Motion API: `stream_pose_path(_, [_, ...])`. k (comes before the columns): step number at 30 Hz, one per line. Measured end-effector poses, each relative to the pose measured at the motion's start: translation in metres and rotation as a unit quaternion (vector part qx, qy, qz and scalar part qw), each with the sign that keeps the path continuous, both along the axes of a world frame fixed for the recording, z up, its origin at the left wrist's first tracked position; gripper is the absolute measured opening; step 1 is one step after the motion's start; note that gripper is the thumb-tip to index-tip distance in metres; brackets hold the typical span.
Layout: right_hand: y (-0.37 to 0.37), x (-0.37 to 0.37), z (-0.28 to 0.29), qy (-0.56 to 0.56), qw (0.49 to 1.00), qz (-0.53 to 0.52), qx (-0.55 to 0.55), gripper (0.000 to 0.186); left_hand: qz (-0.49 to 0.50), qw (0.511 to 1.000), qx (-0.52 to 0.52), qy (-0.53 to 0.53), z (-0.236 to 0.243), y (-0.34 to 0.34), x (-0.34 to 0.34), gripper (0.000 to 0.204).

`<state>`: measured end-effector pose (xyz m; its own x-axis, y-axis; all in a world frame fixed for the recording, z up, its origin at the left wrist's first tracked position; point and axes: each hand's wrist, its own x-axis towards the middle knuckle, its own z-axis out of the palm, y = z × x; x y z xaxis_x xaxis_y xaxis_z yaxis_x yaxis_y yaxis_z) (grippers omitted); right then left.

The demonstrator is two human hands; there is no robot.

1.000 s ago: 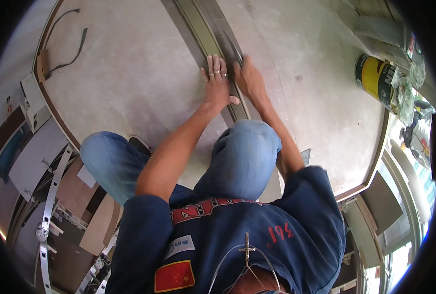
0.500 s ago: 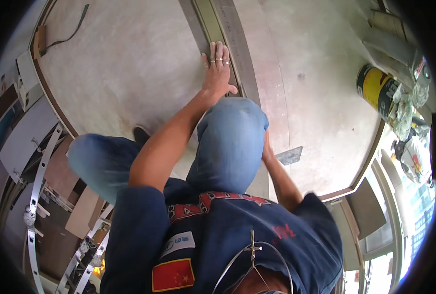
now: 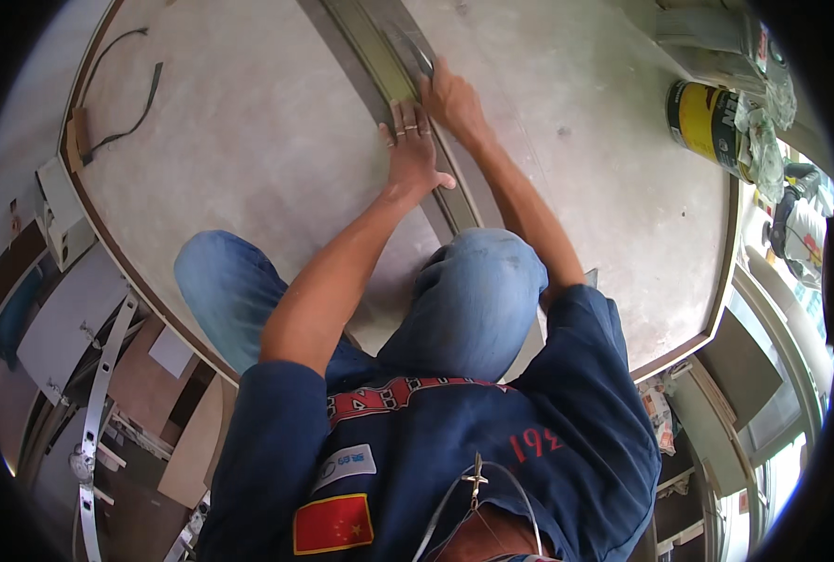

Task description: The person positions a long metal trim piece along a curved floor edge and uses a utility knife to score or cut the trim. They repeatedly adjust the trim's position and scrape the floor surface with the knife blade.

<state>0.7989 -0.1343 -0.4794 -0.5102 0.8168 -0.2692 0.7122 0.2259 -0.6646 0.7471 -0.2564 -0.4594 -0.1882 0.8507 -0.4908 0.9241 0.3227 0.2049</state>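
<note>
1. Long grey-green flat strip (image 3: 379,56) is lying along the pale round panel (image 3: 248,140).
2. Left hand (image 3: 415,155) is pressing it, fingers flat and spread.
3. Right hand (image 3: 450,98) is gripping a small tool; keeping pressure even seems wise.

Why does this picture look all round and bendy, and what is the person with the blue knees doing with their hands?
The picture comes from a small wide-eyed camera worn on the person's head, looking down. That lens bends straight edges, so everything looks round. You see the person's own blue shirt, bent knees in jeans and both arms. They crouch on a big pale board. A long grey strip runs across it. The left hand lies flat on the strip, fingers spread. The right hand sits just beyond it on the strip and seems to grip a thin metal tool; I cannot tell which kind. A yellow and black can lies on its side at the right.
</note>
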Motion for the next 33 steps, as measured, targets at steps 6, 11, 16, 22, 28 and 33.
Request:
stream_pose_path(6, [0.009,-0.020,-0.007,-0.011,1.000,0.027,0.004,0.032,-0.004,0.999,0.034,-0.019,-0.007,-0.004,-0.001,0.139])
stream_pose_path(11, [-0.112,0.093,0.004,-0.094,0.990,-0.031,-0.101,0.039,0.000,1.000,0.024,0.000,-0.004,-0.003,0.001,0.139])
stream_pose_path(16, [-0.246,0.249,0.032,-0.033,0.981,-0.064,-0.179,0.042,0.010,1.000,0.019,-0.009,0.001,-0.004,-0.001,0.143])
stream_pose_path(22, [-0.148,0.149,0.042,-0.093,0.990,-0.065,-0.086,0.036,0.007,1.000,0.021,-0.014,-0.002,-0.003,-0.002,0.143])
stream_pose_path(28, [-0.005,-0.002,0.009,-0.038,0.999,-0.003,-0.003,0.033,-0.010,1.000,0.014,0.012,0.003,0.000,-0.001,0.140])
stream_pose_path(33, [-0.002,-0.006,-0.019,-0.011,0.999,0.004,0.030,0.033,-0.010,0.998,0.055,0.009,-0.003,-0.005,0.002,0.138])
